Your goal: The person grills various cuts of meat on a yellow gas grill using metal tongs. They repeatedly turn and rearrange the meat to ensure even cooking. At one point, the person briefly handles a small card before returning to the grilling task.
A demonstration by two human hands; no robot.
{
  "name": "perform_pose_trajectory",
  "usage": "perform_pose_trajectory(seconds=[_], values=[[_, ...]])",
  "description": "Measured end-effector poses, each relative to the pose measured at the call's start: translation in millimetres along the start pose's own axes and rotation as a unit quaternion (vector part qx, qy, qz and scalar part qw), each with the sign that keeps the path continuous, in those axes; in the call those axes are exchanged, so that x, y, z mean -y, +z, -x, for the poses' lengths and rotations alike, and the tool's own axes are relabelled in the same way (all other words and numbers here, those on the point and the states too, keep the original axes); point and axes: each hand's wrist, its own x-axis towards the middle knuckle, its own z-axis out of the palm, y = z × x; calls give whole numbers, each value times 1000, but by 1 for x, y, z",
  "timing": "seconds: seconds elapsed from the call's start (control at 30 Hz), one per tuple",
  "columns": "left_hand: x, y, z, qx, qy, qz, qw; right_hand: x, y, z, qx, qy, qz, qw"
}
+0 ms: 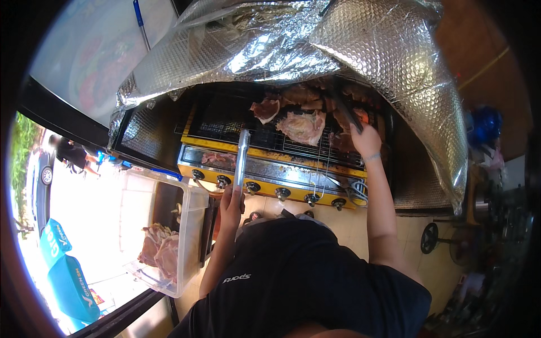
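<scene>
My left hand [231, 203] grips a pair of metal tongs [242, 153], their tips above the front edge of the yellow gas grill [258, 151]. My right hand [366, 143] holds a dark-handled tool [346, 108] that reaches over the meat at the back right; its far end is hard to make out. A pale piece of meat [301, 126] lies on a wire grill rack near the middle. Behind it are browned meat pieces [301, 95], and a redder slice [266, 109] sits to their left. Small meat scraps [219, 159] lie on the metal front ledge.
Foil bubble insulation [270, 46] hoods the grill. Control knobs [282, 194] line its front. Scissors [354, 191] rest at the ledge's right end, near a long wire handle [320, 169]. At left, a clear plastic bin [184, 236] holds raw meat slices [162, 249]. A person [72, 153] is outside.
</scene>
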Motion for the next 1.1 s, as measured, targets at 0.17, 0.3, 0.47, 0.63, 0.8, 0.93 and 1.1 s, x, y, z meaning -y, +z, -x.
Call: perform_pose_trajectory(seconds=[0.17,0.3,0.47,0.63,0.8,0.93,1.1], values=[[6,2,-2,-5,-4,13,1000,-63,7,50,177,149,-293,928],[-2,11,-1,3,-13,-19,1000,-55,4,55,184,217,-417,863],[-16,25,-6,18,-30,-32,999,-63,31,12,189,191,-409,872],[-20,26,-5,24,-20,-52,998,-37,51,-9,200,199,-420,862],[-19,19,1,18,3,-63,998,-24,86,-5,152,116,-324,927],[-26,10,7,-6,-9,-30,999,-7,56,6,57,4,-145,988],[-12,-11,8,-11,12,-3,1000,38,-17,30,-60,-98,-4,993]])
